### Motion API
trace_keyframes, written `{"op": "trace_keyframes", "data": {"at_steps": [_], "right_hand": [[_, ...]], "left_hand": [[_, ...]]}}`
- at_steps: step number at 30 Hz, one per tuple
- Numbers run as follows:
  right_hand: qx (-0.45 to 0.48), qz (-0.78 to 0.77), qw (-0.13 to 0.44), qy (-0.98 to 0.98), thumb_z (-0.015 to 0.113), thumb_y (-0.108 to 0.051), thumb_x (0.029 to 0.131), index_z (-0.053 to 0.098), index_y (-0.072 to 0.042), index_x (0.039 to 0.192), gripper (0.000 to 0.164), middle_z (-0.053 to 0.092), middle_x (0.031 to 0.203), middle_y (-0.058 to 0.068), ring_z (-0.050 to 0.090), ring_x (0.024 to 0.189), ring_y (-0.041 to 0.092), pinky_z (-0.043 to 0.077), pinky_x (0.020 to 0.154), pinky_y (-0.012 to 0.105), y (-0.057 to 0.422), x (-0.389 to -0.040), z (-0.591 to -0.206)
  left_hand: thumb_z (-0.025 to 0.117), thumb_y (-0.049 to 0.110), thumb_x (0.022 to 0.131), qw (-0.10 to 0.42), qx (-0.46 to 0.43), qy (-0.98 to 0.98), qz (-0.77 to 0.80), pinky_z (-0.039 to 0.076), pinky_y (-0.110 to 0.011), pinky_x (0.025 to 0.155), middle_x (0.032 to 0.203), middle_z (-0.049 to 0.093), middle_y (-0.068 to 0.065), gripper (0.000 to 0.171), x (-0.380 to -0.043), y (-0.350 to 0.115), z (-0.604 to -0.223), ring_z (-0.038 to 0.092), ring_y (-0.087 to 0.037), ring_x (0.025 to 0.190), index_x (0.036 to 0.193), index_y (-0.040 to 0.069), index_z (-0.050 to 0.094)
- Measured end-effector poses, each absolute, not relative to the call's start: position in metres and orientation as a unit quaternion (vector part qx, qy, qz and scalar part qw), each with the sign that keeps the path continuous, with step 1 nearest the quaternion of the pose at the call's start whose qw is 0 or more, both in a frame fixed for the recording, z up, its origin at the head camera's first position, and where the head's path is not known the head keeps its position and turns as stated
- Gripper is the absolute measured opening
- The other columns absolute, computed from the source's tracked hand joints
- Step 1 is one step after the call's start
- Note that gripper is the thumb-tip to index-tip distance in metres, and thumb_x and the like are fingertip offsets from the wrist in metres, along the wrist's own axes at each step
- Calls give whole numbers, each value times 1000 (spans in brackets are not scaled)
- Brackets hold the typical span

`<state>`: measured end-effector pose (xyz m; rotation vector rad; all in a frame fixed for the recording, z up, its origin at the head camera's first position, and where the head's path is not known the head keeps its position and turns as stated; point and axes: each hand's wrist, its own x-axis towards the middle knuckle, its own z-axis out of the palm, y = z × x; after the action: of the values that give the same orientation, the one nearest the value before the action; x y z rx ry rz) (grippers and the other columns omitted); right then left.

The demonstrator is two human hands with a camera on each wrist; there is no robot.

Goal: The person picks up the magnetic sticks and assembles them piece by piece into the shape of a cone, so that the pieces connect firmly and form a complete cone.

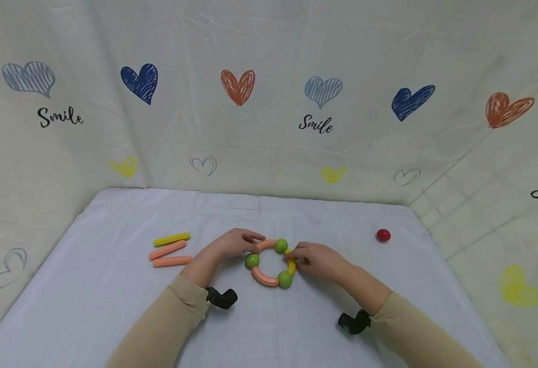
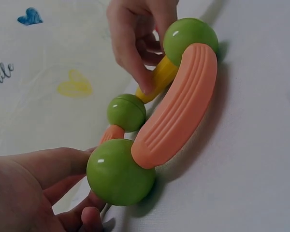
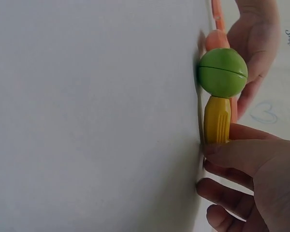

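Note:
A ring of toy pieces lies on the white cloth, made of green balls [image 1: 284, 279] joined by curved rods. My right hand [image 1: 321, 261] pinches the yellow curved rod [image 3: 216, 118] on the ring's right side between thumb and forefinger. At the upper left, my left hand [image 1: 236, 243] grips an orange curved rod [image 1: 266, 245], partly hidden by its fingers. Beside that hand is a green ball [image 2: 121, 172], which covers part of the fingers in the left wrist view. Another orange curved rod [image 2: 181, 108] forms the ring's near side, untouched.
Left of the ring lie a straight yellow stick [image 1: 171, 239] and two orange sticks [image 1: 172, 261]. A red ball [image 1: 383, 235] sits far right. Behind the table hangs a pale cloth [image 1: 269, 138] printed with hearts. A black wrist camera [image 1: 221, 298] is on the left forearm.

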<state>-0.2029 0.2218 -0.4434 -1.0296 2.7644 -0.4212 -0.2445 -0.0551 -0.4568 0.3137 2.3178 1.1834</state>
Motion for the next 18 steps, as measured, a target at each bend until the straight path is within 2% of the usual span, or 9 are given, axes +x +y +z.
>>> {"op": "trace_keyframes", "data": {"at_steps": [3, 8, 12, 18], "right_hand": [[-321, -152, 90, 931, 69, -7, 91, 73, -22, 121, 33, 67, 106, -7, 62, 96, 11, 52, 84, 34, 222, -201, -441], [-231, -185, 117, 948, 70, -17, 93, 71, -21, 122, 30, 66, 100, -11, 58, 84, 9, 50, 76, 31, 217, -198, -437], [-164, -205, 127, 956, 73, -27, 91, 70, -16, 123, 34, 63, 89, -9, 53, 77, 11, 47, 69, 30, 210, -197, -437], [-109, -223, 133, 959, 74, -33, 90, 69, -10, 123, 41, 61, 84, -5, 53, 76, 13, 46, 69, 32, 201, -196, -443]], "left_hand": [[71, 28, 91, 256, 119, 856, 434, 44, -39, 91, 120, 64, 1, 36, -244, -54, -455, 56, -16, 102, 127, 30, 68], [68, 28, 92, 252, 118, 858, 432, 45, -39, 90, 120, 64, 1, 35, -244, -54, -453, 56, -17, 100, 127, 29, 68], [64, 28, 95, 255, 114, 857, 434, 45, -38, 87, 119, 64, 2, 34, -244, -53, -452, 55, -19, 96, 129, 28, 67], [63, 28, 97, 255, 122, 858, 428, 45, -37, 85, 124, 62, -1, 32, -243, -52, -452, 54, -18, 97, 128, 28, 68]]}}
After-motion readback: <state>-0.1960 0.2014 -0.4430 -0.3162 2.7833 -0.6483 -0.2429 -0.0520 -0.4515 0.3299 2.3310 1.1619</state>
